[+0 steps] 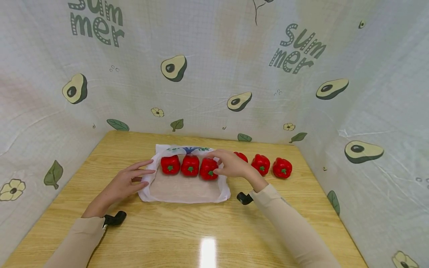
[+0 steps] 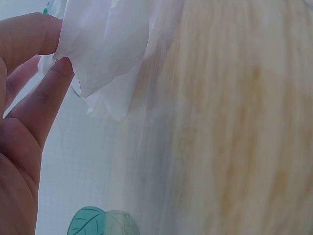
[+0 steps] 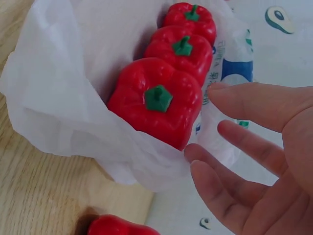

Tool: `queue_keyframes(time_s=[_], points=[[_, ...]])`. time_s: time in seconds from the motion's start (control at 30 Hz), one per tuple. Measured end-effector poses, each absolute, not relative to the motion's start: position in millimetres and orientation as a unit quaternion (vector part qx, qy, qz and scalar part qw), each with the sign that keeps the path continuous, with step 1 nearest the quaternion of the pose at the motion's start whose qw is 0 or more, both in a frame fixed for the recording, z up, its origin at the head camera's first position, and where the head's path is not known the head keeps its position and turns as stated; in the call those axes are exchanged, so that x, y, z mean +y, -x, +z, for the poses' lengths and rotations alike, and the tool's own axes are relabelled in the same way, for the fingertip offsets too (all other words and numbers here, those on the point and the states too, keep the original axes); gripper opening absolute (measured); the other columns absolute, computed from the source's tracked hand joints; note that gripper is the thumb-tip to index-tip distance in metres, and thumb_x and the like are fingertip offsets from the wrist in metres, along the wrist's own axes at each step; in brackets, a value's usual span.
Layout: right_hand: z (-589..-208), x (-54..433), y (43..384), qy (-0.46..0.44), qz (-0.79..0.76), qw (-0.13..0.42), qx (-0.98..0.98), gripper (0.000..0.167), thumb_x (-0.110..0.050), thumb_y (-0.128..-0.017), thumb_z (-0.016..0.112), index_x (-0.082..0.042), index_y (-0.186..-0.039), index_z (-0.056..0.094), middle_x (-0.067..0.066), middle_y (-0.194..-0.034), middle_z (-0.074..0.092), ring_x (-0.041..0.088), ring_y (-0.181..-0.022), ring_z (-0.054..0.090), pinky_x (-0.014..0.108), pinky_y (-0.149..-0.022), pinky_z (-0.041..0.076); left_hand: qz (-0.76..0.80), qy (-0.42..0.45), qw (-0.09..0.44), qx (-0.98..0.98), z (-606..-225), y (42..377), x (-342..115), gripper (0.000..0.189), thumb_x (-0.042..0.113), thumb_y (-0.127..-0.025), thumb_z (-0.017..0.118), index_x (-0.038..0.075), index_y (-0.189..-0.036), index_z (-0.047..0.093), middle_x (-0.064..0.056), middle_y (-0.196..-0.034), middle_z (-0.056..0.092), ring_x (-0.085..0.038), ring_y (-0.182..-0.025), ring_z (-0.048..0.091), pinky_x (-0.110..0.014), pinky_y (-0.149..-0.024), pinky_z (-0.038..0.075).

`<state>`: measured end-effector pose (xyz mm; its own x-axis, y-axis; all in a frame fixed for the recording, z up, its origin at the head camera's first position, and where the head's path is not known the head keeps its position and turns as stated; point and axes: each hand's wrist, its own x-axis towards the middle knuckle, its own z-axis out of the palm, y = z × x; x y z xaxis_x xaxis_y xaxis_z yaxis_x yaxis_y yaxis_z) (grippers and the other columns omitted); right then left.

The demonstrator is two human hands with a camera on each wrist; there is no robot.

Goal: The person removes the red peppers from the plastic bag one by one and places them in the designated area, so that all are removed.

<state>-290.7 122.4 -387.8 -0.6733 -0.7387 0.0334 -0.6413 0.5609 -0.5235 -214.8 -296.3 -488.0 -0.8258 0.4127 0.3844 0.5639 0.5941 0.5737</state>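
Observation:
A white plastic bag point(image 1: 184, 200) with blue and green print lies spread on the table with its rim folded up. Three red bell peppers stand in a row along its far side: a left one point(image 1: 170, 165), a middle one point(image 1: 190, 166) and a right one point(image 1: 208, 169). My left hand point(image 1: 125, 180) holds the bag's left wall between thumb and fingers; the plastic point(image 2: 107, 44) hides the fingertips. Over the bag's right side, my right hand point(image 1: 231, 163) has its fingers spread beside the right pepper point(image 3: 159, 100), gripping nothing.
Right of the bag, three more red bell peppers stand on the wooden table point(image 1: 161, 234): one partly behind my right hand point(image 1: 242, 156), a middle one point(image 1: 260, 164) and a far right one point(image 1: 282, 168). A printed cloth point(image 1: 207, 74) hangs around the table's back and sides.

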Motion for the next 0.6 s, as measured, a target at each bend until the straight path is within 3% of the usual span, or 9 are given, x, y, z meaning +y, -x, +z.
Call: queue_keyframes(time_s=[0.3,0.4,0.6], points=[[-391.2,119.3,300.6,0.381,-0.196,0.121,0.896,0.058,-0.007,-0.095,0.079,-0.008,-0.149,0.06,0.01,-0.149,0.06,0.031,-0.119,0.062,0.041,-0.098,0.059,-0.355,0.275,0.103,-0.888,-489.7,215.8,-297.3,0.052,-0.003,-0.086,0.085,0.008,-0.136,0.073,-0.011,-0.16,0.052,-0.004,-0.129,0.057,-0.019,-0.09,0.059],[-391.6,117.5,302.8,0.373,-0.19,0.135,0.898,0.058,-0.008,-0.095,0.079,-0.01,-0.149,0.06,0.007,-0.151,0.059,0.028,-0.12,0.062,0.038,-0.098,0.059,-0.354,0.275,0.102,-0.888,-489.7,216.1,-297.2,0.053,-0.003,-0.086,0.085,0.009,-0.136,0.073,-0.011,-0.16,0.052,-0.008,-0.13,0.058,-0.02,-0.09,0.06],[-394.1,112.9,308.4,0.374,-0.174,0.14,0.9,0.057,-0.008,-0.095,0.079,-0.01,-0.148,0.061,0.006,-0.151,0.059,0.026,-0.131,0.058,0.043,-0.108,0.055,-0.357,0.272,0.097,-0.888,-487.9,215.9,-295.6,0.052,-0.002,-0.088,0.084,0.01,-0.137,0.073,-0.011,-0.159,0.052,-0.029,-0.127,0.062,-0.032,-0.089,0.064]])
